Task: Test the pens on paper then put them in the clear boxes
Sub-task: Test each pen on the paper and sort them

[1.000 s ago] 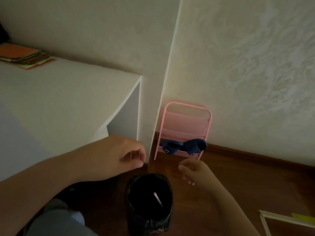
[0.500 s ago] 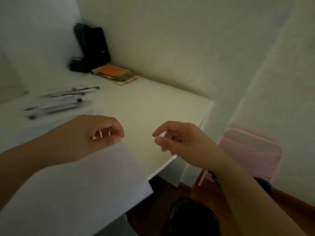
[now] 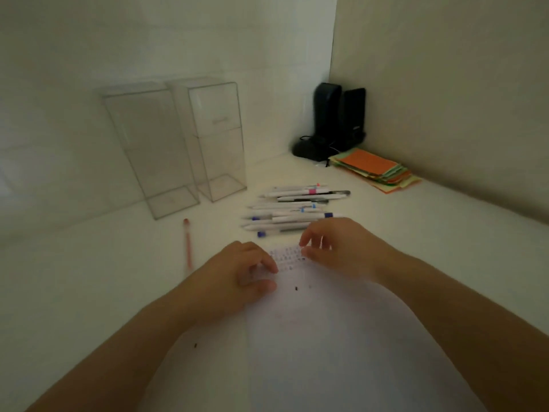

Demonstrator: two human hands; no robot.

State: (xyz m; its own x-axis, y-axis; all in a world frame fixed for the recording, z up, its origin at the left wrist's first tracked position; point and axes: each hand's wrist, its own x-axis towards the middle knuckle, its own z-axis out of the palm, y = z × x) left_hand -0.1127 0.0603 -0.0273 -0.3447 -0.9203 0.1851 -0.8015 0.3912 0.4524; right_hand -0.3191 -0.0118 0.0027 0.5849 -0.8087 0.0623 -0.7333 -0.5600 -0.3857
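Observation:
A white sheet of paper (image 3: pixel 297 337) lies on the white desk, with small test scribbles (image 3: pixel 286 257) near its far edge. My left hand (image 3: pixel 246 272) hovers or rests at the paper's far left part, fingers loosely curled and holding nothing. My right hand (image 3: pixel 335 248) is just right of the scribbles, fingers hanging down, empty too. Just beyond the hands lies a pile of several white pens (image 3: pixel 294 212). A single red pen (image 3: pixel 187 245) lies apart to the left. Two tall clear boxes (image 3: pixel 151 150) (image 3: pixel 219 138) stand upright behind, both looking empty.
Black speakers (image 3: pixel 335 123) stand in the back corner against the wall. A stack of coloured paper (image 3: pixel 377 171) lies in front of them at the right. Walls close off the desk (image 3: pixel 89 278) at the back and right.
The view swung from the floor bin and pink rack at the desk's right end back to the desk. Both empty hands moved over the paper near the pens.

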